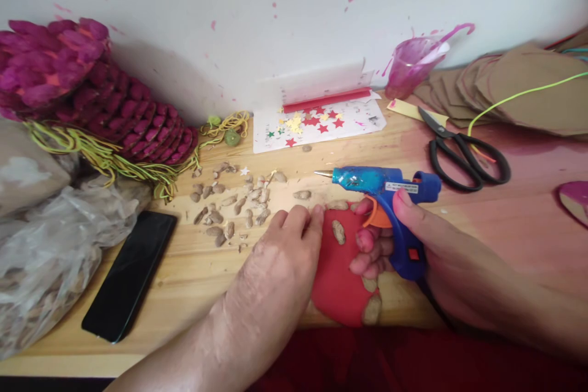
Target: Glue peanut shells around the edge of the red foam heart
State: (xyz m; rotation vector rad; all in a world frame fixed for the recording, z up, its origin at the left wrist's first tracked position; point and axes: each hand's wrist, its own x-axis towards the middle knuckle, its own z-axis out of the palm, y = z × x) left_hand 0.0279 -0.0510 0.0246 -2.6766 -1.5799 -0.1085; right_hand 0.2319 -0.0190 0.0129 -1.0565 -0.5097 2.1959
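My right hand [436, 233] is wrapped round the handle of a blue hot glue gun [367, 179], fingers at its orange trigger. The gun's metal nozzle points left above the workpiece. Beneath it lies a red rounded piece [340, 282] with peanut shells stuck along parts of its edge. One peanut shell [339, 232] rests on the red face. My left hand [285, 263] is closed at the piece's upper left edge, fingertips pressed together and pointing down; whatever they grip is hidden. Just beyond the fingers sits a loose peanut shell [302, 195].
Loose peanut shells [255, 196] are scattered left of centre. A phone [131, 275] and a plastic bag [50, 282] lie farther left, below a magenta shell stack [133, 110]. Star stickers on a white sheet [271, 141], a stained cup [408, 67], scissors [468, 156] and brown cut-outs [509, 92] stand behind.
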